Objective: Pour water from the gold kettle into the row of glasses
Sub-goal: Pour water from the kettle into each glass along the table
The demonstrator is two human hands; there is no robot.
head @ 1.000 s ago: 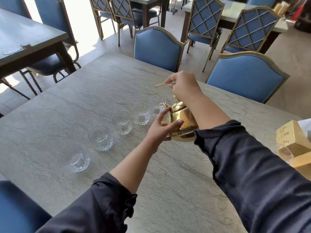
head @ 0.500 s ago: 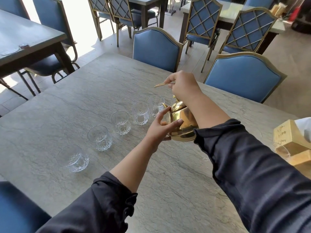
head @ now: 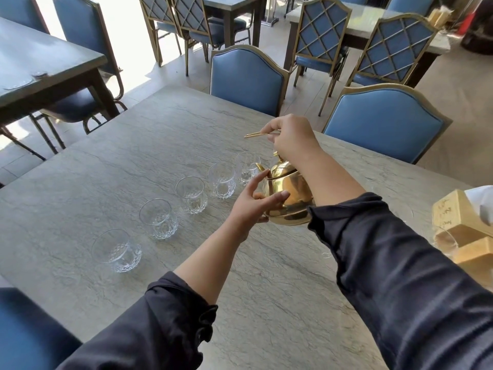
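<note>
A shiny gold kettle (head: 289, 194) hangs just above the grey stone table (head: 138, 145), tipped slightly with its spout toward the farthest glass (head: 246, 166). My right hand (head: 292, 138) grips the thin gold handle from above. My left hand (head: 252, 202) rests against the kettle's left side, fingers spread around the body. Several clear cut glasses stand in a diagonal row, from the nearest glass (head: 116, 249) at lower left up to the one by the spout. No stream of water shows.
Two blue padded chairs (head: 245, 78) stand along the table's far edge. A wooden tissue box (head: 456, 217) sits at the right edge. Another dark table (head: 40, 65) and more chairs fill the room behind.
Almost nothing differs. Both hands and the kettle hold the same place by the farthest glass; the view has shifted very slightly.
</note>
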